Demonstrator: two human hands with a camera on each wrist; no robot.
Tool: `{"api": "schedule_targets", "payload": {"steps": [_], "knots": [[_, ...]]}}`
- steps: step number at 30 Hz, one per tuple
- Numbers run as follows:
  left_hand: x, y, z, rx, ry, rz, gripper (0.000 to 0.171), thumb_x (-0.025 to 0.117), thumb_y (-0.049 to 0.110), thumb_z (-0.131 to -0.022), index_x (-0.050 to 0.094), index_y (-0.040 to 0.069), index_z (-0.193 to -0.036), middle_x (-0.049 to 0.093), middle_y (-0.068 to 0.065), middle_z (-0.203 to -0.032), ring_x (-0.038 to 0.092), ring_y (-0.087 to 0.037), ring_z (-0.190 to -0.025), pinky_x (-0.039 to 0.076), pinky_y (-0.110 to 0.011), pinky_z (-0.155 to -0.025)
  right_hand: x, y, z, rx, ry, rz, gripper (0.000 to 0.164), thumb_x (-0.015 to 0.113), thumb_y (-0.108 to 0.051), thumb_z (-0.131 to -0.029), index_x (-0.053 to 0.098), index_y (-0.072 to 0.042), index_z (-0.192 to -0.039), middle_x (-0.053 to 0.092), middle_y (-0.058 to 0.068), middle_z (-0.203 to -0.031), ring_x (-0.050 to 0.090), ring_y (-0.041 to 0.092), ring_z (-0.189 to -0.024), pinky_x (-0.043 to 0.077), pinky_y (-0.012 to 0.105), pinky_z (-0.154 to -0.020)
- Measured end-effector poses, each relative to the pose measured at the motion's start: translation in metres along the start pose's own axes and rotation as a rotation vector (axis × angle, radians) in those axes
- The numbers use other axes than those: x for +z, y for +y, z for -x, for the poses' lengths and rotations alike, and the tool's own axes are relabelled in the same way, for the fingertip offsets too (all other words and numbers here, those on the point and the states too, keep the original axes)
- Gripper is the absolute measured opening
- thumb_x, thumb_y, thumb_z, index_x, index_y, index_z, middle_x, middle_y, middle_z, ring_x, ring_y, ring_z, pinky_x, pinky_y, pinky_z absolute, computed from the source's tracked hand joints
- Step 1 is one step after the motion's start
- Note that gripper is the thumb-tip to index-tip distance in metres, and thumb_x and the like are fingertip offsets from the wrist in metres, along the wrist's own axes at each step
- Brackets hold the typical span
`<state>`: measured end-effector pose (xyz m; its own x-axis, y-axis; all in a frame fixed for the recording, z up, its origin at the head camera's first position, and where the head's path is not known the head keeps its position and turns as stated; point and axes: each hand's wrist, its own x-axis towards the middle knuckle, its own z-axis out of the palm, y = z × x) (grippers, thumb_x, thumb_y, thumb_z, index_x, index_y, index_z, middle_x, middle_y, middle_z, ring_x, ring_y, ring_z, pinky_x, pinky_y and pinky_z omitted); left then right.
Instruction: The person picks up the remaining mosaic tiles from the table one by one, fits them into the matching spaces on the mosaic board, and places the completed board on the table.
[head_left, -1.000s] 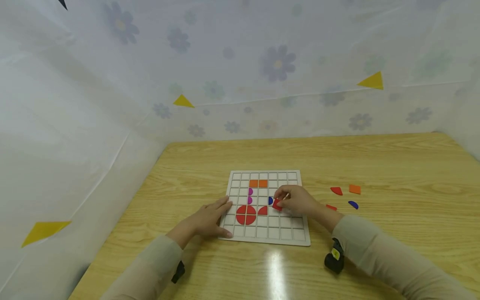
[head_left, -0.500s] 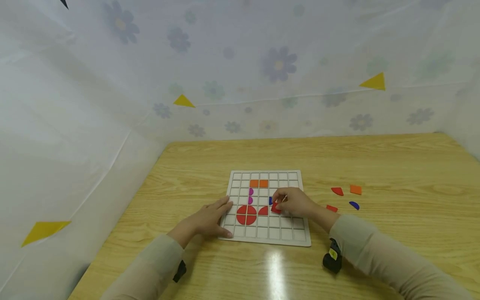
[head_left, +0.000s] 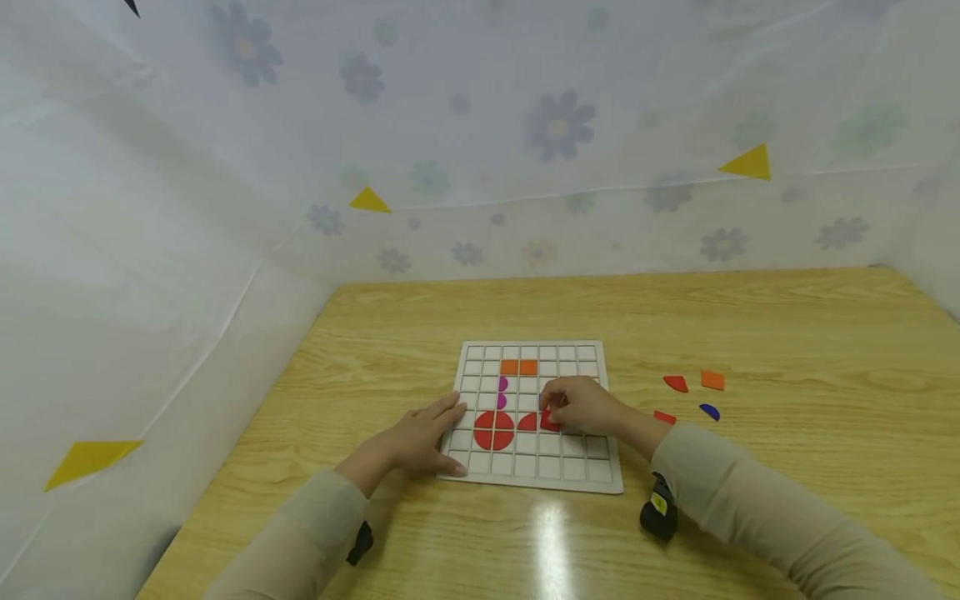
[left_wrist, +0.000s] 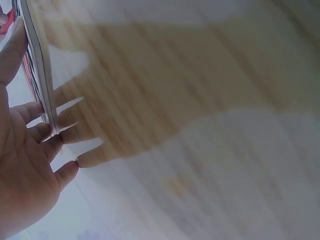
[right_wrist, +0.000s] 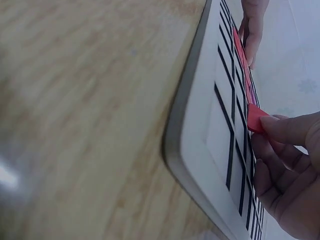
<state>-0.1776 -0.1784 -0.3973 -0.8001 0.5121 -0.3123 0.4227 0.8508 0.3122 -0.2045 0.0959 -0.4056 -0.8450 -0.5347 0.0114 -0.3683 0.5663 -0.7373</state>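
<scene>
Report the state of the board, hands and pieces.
Board: flat on the table.
Left hand: resting on the board's edge.
Right hand: pinching red piece.
Red piece: held, seating unclear.
Orange squares: on board, adjacent.
Two purple pieces: on board.
Red circle: complete, four quarters.
Lone red quarter: on board.
Loose pieces: lying beside board.

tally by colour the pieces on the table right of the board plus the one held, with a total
red: 3 (held piece in the right hand, two red table pieces)
orange piece: 1
blue piece: 1
total: 5
</scene>
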Motion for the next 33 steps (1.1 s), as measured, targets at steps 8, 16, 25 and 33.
{"api": "schedule_targets", "payload": {"steps": [8, 16, 25, 33], "knots": [[0.0011, -0.0017, -0.0004, 0.008, 0.001, 0.001, 0.09, 0.06, 0.054, -0.069, 0.02, 0.012, -0.138, 0.006, -0.004, -0.144, 0.01, -0.02, -0.129, 0.013, -0.044, -0.099, 0.0026, 0.0006, -0.0031, -0.013, -0.01, 0.037, 0.012, 0.062, 0.0, -0.075, 0.061, -0.012, -0.078, 0.051, -0.005, -0.066, 0.045, 0.01, -0.063, 0.04, 0.025, -0.057], [0.0006, -0.0016, 0.0011, 0.028, 0.012, 0.006, 0.091, 0.058, 0.057, -0.069, 0.021, 0.01, -0.138, 0.007, -0.006, -0.144, 0.011, -0.021, -0.129, 0.013, -0.046, -0.099, 0.0034, 0.0003, -0.0044, -0.027, -0.013, 0.044, 0.011, 0.062, 0.0, -0.075, 0.06, -0.011, -0.078, 0.051, -0.005, -0.064, 0.045, 0.01, -0.059, 0.04, 0.026, -0.054], [0.002, -0.0023, -0.0006, 0.0, -0.002, -0.006, 0.09, 0.06, 0.054, -0.069, 0.02, 0.013, -0.138, 0.006, -0.003, -0.144, 0.011, -0.019, -0.129, 0.013, -0.044, -0.099, 0.0063, -0.0007, -0.0046, -0.013, -0.014, 0.069, 0.007, 0.064, -0.003, -0.075, 0.061, -0.008, -0.077, 0.052, -0.005, -0.067, 0.045, 0.01, -0.064, 0.04, 0.025, -0.059], [0.0014, -0.0011, 0.0008, 0.004, 0.0, 0.002, 0.09, 0.06, 0.054, -0.069, 0.02, 0.013, -0.138, 0.006, -0.004, -0.144, 0.011, -0.019, -0.129, 0.013, -0.044, -0.099, 0.0062, -0.002, -0.0033, -0.026, -0.001, 0.09, 0.007, 0.065, -0.003, -0.074, 0.06, -0.007, -0.077, 0.053, -0.003, -0.07, 0.047, 0.01, -0.066, 0.041, 0.026, -0.06]]}}
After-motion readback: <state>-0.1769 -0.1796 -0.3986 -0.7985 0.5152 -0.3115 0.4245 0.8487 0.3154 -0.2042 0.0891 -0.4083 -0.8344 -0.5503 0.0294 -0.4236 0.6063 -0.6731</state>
